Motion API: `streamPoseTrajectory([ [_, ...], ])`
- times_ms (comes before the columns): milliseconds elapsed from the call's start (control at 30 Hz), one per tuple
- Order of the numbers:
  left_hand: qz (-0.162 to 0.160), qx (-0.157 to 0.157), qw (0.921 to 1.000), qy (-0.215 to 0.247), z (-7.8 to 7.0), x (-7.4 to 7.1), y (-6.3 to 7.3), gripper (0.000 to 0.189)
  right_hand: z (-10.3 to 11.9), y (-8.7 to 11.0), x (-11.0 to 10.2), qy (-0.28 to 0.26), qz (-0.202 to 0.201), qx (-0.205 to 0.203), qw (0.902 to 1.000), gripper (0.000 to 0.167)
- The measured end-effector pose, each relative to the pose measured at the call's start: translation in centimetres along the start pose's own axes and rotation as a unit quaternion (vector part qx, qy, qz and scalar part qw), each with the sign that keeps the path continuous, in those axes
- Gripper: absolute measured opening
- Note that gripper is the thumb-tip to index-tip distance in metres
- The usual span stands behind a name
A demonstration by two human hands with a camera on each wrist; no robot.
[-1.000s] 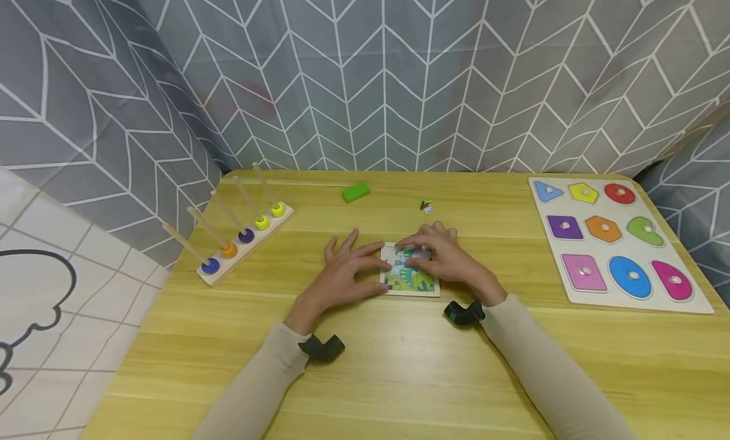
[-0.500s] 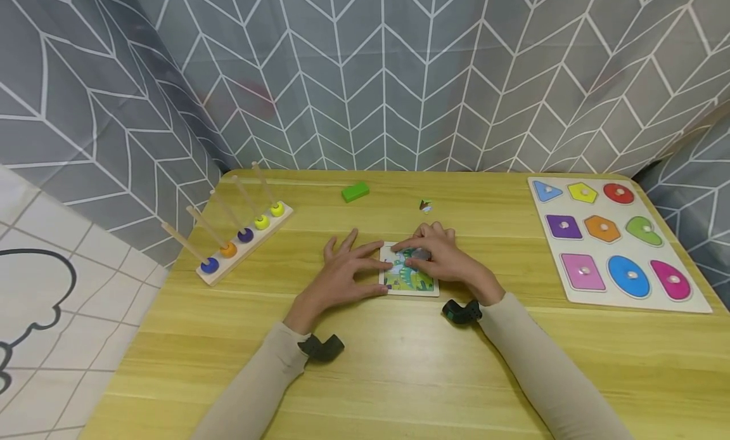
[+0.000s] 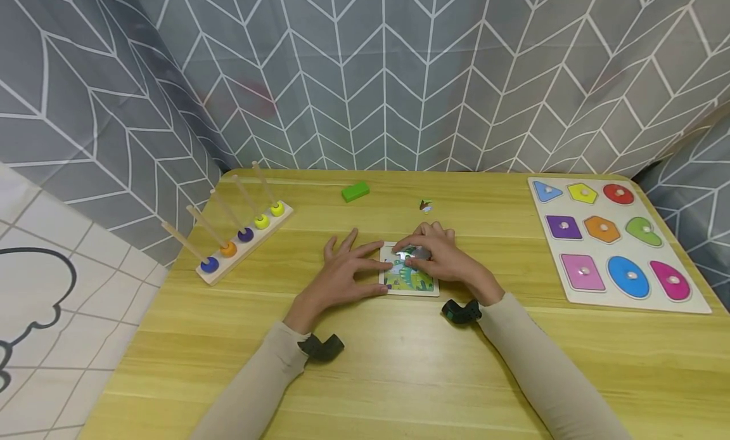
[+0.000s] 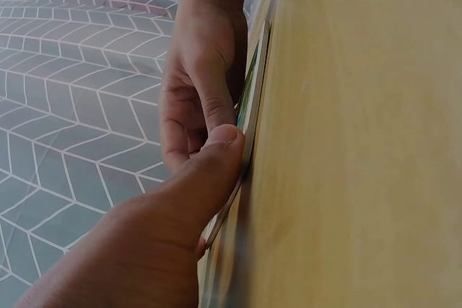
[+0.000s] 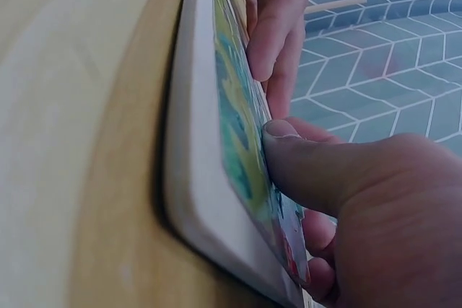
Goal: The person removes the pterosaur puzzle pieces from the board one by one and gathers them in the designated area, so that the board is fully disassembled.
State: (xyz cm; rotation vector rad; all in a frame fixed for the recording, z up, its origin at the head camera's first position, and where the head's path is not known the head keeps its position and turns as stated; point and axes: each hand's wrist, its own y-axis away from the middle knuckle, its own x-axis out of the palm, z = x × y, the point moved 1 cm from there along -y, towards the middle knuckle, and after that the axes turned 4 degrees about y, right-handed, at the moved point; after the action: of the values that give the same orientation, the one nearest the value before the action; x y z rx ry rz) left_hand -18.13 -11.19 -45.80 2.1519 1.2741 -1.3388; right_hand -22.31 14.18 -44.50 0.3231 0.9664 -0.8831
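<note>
A small jigsaw puzzle (image 3: 412, 281) with a green dinosaur picture lies in a pale wooden frame on the table. My left hand (image 3: 346, 274) rests against the frame's left side with its fingers spread and fairly straight, the thumb at the near left corner. Over the upper part of the picture, my right hand (image 3: 441, 255) holds a puzzle piece between thumb and forefinger; the piece is mostly hidden. In the right wrist view the right thumb (image 5: 303, 160) presses on the picture surface, with other fingers curled beyond it. One loose puzzle piece (image 3: 426, 206) lies behind the frame.
A green block (image 3: 356, 192) lies near the back edge. To the left stands a wooden peg rack (image 3: 242, 253) with coloured beads on upright pegs. A knobbed shape board (image 3: 616, 246) lies at right. A grey patterned curtain (image 3: 382, 78) hangs behind the table.
My right fingertips have slid very slightly left over the puzzle, and a bright patch now shows between thumb and forefinger. My left hand stays in place.
</note>
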Motion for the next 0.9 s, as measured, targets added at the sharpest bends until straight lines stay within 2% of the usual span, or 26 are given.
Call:
streamPoseTrajectory([
  [167, 0.003, -0.004, 1.0000, 0.002, 0.0, -0.1, 0.1, 0.046, 0.0, 0.0, 0.1, -0.004, -0.004, -0.002, 1.0000, 0.028],
  [367, 0.003, -0.004, 1.0000, 0.002, 0.1, 0.0, 0.2, 0.045, -0.5, -0.1, 0.1, -0.014, -0.010, 0.002, 0.9999, 0.036],
  [633, 0.001, 0.000, 1.0000, 0.003, 0.0, 0.0, 0.1, 0.045, -1.4, 0.4, -0.8, -0.058, -0.002, -0.005, 0.9983, 0.033],
  [900, 0.000, 0.000, 1.0000, 0.001, 0.1, 0.0, 0.0, 0.045, -1.6, 0.6, -1.3, -0.030, 0.007, -0.009, 0.9995, 0.032],
])
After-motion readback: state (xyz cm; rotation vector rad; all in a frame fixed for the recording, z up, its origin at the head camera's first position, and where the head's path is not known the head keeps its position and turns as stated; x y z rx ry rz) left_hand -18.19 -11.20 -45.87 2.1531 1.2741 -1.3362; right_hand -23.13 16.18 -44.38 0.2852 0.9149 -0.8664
